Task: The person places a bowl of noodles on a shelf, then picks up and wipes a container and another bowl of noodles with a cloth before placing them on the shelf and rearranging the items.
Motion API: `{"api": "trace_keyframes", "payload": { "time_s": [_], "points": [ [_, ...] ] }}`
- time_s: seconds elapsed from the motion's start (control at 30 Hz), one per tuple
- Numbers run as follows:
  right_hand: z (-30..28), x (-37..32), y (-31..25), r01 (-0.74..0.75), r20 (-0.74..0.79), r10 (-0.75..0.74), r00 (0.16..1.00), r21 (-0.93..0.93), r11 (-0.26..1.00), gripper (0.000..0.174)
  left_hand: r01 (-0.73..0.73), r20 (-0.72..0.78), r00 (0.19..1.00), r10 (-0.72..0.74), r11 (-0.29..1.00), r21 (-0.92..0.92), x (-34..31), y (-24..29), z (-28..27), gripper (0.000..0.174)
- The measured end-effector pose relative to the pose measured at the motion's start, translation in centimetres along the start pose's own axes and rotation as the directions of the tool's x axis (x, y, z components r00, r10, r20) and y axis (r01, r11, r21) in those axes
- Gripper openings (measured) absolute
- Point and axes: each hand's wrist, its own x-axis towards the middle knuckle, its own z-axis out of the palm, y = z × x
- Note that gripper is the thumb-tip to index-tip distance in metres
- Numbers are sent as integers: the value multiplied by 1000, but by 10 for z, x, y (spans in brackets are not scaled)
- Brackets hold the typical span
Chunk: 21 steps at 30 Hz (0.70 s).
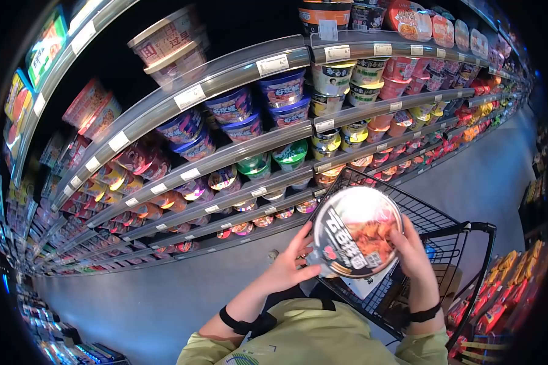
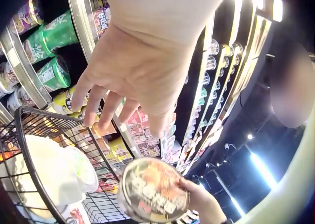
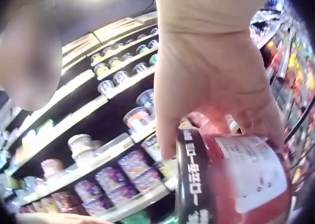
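Observation:
A round instant-noodle bowl [image 1: 359, 234] with a food picture and white characters on its lid is gripped at its right edge by my right hand [image 1: 413, 252], thumb on the lid. The bowl's red and black side [image 3: 236, 179] faces the right wrist view, under the right hand [image 3: 216, 86]. Beside the bowl's left edge is my left hand [image 1: 289, 264], fingers spread and relaxed. The left wrist view shows the left hand [image 2: 135, 71] apart from the bowl [image 2: 155, 189], holding nothing.
A black wire shopping cart [image 1: 463, 243] stands below and right of the hands, with white items [image 2: 54, 170] inside. Shelves [image 1: 249, 146] of stacked noodle bowls run along the far side. Bagged goods [image 1: 499, 286] sit at the lower right. Grey floor [image 1: 140, 298] lies to the left.

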Motion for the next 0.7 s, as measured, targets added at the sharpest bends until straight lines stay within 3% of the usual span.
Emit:
{"api": "trace_keyframes", "payload": {
  "time_s": [0.03, 0.07, 0.1, 0.23, 0.3, 0.37, 0.47, 0.7],
  "points": [
    [13, 3, 1, -14, 6, 14, 1000, 181, 983, 64, -4, -6, 1000, 4, 1000, -1, -1, 1, 2, 100],
    [20, 6, 7, -43, 24, 38, 999, 285, 958, 61, -94, -33, 995, 90, 974, -207, -3, 3, 3, 99],
    [28, 9, 7, -38, 79, 13, 997, 322, 946, 63, -183, -77, 983, 166, 898, -401, -6, 5, 4, 99],
    [50, 10, 2, -54, 117, 10, 993, 378, 924, 64, -171, -156, 983, 95, 782, -600, -22, 31, 8, 103],
    [53, 8, 4, 34, 129, -78, 989, 312, 949, 65, -167, -180, 981, 74, 795, -583, -26, 33, 6, 102],
    [56, 5, 2, 6, 118, -45, 992, 315, 949, 67, -193, -285, 958, 40, 825, -532, -27, 37, 13, 100],
    [54, 4, -2, 57, 181, -105, 978, 255, 965, 77, -194, -300, 954, 24, 811, -552, -29, 37, 13, 96],
    [47, -4, -11, 39, 163, -90, 982, 292, 956, 86, -188, -239, 970, 52, 783, -593, -24, 29, 12, 97]
  ]
}}
